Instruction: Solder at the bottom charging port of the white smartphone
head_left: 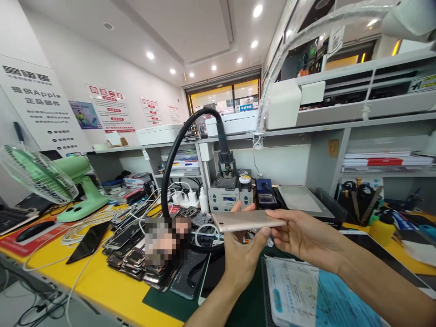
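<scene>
A gold-coloured phone (pixel 250 220) is held up, tilted nearly edge-on, above the workbench. My left hand (pixel 240 259) grips it from below, with the thumb at its near edge and fingertips showing behind the far edge. At the phone's right end, my right hand (pixel 299 234) pinches it between thumb and fingers. Beneath and in front of the hands lie a dark green mat (pixel 248 297) and a blue and white pad (pixel 296 290). The underside of the phone is hidden.
Stacked phone parts (pixel 132 259) cover the bench left of the hands. A black hose (pixel 165 181) arches over them from a grey soldering station (pixel 223 198). A green fan (pixel 80 181) stands far left. A yellow bottle (pixel 381 230) and a large tablet (pixel 384 254) are at right.
</scene>
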Demonstrator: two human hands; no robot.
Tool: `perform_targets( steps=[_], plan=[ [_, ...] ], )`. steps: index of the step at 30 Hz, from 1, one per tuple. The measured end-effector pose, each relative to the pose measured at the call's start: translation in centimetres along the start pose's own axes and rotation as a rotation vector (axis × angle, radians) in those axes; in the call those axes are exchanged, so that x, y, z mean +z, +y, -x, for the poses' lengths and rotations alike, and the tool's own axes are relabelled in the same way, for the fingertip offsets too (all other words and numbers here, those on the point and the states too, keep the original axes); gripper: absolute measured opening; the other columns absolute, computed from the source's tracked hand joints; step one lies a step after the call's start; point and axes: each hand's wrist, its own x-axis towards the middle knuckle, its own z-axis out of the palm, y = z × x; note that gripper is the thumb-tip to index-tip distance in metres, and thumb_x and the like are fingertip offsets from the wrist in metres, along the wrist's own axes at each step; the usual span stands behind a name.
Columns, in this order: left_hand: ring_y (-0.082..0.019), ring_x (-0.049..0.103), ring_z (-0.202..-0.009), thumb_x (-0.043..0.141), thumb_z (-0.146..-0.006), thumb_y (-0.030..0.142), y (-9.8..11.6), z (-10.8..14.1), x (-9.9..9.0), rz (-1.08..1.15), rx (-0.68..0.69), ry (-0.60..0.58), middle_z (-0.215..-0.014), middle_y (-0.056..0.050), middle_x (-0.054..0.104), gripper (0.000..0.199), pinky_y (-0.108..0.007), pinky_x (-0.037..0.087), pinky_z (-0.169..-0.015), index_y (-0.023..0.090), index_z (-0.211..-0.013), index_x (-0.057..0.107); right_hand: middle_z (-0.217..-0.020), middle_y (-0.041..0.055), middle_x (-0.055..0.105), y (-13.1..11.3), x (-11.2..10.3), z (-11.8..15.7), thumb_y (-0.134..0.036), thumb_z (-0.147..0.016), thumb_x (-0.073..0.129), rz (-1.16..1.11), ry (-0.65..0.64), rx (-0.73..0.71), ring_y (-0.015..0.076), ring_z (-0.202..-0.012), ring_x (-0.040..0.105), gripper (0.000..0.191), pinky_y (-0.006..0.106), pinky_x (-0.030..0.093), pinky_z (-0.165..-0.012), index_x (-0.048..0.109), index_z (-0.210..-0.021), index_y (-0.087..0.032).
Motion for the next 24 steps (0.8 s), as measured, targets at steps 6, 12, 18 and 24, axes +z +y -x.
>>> perform_targets(
  steps=[6,12,18,24],
  plan=[
    [-0.027,0.065,-0.122,0.081,-0.083,0.039,-0.3,-0.1,0.0,-0.032,0.045,0.03,-0.138,-0.015,0.061,0.077,-0.043,0.048,-0.109,0.021,-0.143,0.037,-0.065,0.0015,0.068,0.7,-0.1,-0.7,-0.019,-0.091,0.073,0.049,-0.044,0.017,0.011,-0.053,0.066,0.008,0.022,0.059,-0.053,0.072,-0.09,-0.011],
    [-0.022,0.068,-0.103,0.078,-0.081,0.026,0.2,-0.3,0.4,-0.174,0.084,0.113,-0.121,-0.009,0.059,0.072,-0.037,0.053,-0.098,0.022,-0.141,0.038,-0.078,0.0058,0.074,0.7,-1.2,-2.6,-0.052,-0.091,0.071,0.613,-0.193,-0.235,0.0175,-0.071,0.07,0.038,0.026,0.058,-0.062,0.077,-0.085,-0.014],
    [-0.027,0.066,-0.107,0.08,-0.074,0.019,0.3,-0.5,0.5,-0.317,0.073,0.176,-0.123,-0.01,0.058,0.073,-0.042,0.05,-0.1,0.023,-0.137,0.044,-0.113,0.0101,0.08,-1.7,-0.9,0.8,-0.055,-0.09,0.07,0.915,-0.114,-0.673,0.0303,-0.107,0.072,0.041,0.04,0.058,-0.093,0.081,-0.113,-0.023],
    [-0.035,0.058,-0.124,0.085,-0.071,0.018,0.5,-0.2,0.5,-0.315,0.127,0.175,-0.126,-0.013,0.061,0.077,-0.048,0.043,-0.108,0.022,-0.14,0.052,-0.115,0.0041,0.08,-1.1,0.5,3.8,-0.043,-0.096,0.066,1.148,-0.158,-0.889,0.0282,-0.102,0.074,0.029,0.036,0.06,-0.085,0.081,-0.118,-0.032]
  ],
)
